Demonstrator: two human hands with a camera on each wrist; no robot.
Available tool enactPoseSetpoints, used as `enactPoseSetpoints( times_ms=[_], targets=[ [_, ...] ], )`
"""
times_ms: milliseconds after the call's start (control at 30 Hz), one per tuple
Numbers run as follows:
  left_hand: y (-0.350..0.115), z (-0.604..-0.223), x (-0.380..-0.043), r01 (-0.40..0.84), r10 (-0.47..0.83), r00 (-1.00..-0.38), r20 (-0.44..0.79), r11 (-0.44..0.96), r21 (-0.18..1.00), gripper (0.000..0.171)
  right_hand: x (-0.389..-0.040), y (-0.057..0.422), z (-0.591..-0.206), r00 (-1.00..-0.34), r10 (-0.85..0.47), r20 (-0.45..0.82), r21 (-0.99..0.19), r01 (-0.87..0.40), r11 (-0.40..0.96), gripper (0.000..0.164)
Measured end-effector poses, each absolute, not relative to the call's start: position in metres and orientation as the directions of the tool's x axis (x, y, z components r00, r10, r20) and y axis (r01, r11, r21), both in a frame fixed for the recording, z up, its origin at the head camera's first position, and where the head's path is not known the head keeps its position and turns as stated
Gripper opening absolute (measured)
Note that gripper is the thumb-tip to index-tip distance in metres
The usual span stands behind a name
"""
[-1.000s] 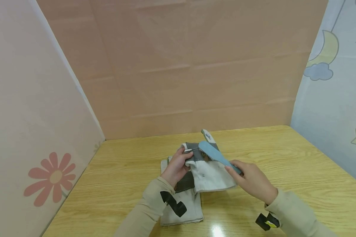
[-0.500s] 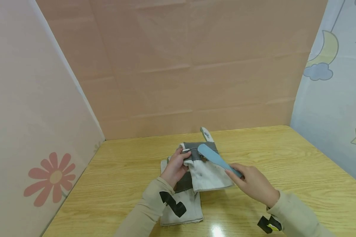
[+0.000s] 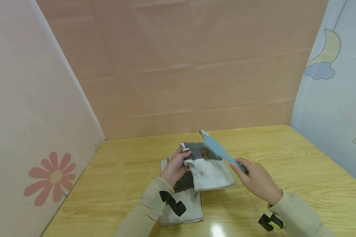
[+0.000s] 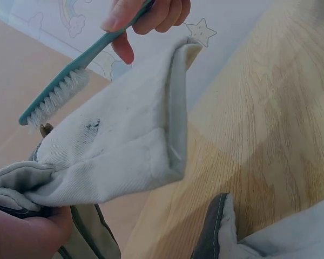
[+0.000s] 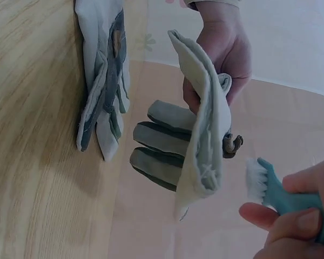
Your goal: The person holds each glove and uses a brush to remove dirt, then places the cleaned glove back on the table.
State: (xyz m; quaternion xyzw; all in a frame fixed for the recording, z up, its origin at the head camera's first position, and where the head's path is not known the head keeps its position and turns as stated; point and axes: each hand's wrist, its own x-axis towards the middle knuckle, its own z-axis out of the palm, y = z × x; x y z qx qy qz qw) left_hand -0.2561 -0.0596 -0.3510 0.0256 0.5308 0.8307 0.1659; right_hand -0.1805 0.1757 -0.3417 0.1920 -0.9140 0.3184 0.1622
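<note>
A pale canvas work glove (image 3: 212,174) with a grey band is gripped at its left side by my left hand (image 3: 175,168) and held above the table. In the left wrist view a dark stain (image 4: 92,129) marks its pale cuff. My right hand (image 3: 256,181) holds the handle of a blue brush (image 3: 214,146) with white bristles (image 4: 59,97). The bristles face the glove near its band; a small gap shows between them in the right wrist view. There, the glove's grey-green fingers (image 5: 162,141) hang out behind the cuff. A second glove (image 3: 182,207) lies on the table, partly under the held one.
The wood-grain table (image 3: 121,184) reaches back to a brownish-pink backdrop (image 3: 166,82). Pale printed panels stand at the sides, one with a pink flower (image 3: 54,177), the other with a moon (image 3: 327,47). Both wrists wear black mounts.
The brush has moved slightly right and up across the glove's band, uncovering a small brown knot there. My left hand keeps its grip almost in place. The glove on the table has not moved.
</note>
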Motion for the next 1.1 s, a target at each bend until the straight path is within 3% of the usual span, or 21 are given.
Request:
enactPoseSetpoints(
  times_ms=[267,633,833,1100],
  targets=[
    [-0.059,-0.349,-0.253,-0.242,0.306,-0.943,-0.129,-0.368,0.898,0.058,-0.184,0.173,-0.344,-0.909,-0.273,0.316,-0.545,-0.409,0.732,0.030],
    [-0.062,-0.360,-0.257,-0.208,0.298,-0.950,-0.093,-0.383,0.900,0.067,-0.182,0.175,-0.346,-0.872,-0.341,0.352,-0.495,-0.483,0.722,0.014],
    [-0.061,-0.358,-0.258,-0.218,0.277,-0.954,-0.112,-0.390,0.895,0.059,-0.180,0.177,-0.347,-0.865,-0.356,0.355,-0.503,-0.497,0.707,0.018],
    [-0.062,-0.352,-0.257,-0.237,0.248,-0.959,-0.140,-0.418,0.877,0.061,-0.177,0.178,-0.350,-0.870,-0.356,0.341,-0.514,-0.490,0.704,0.016]
  ],
)
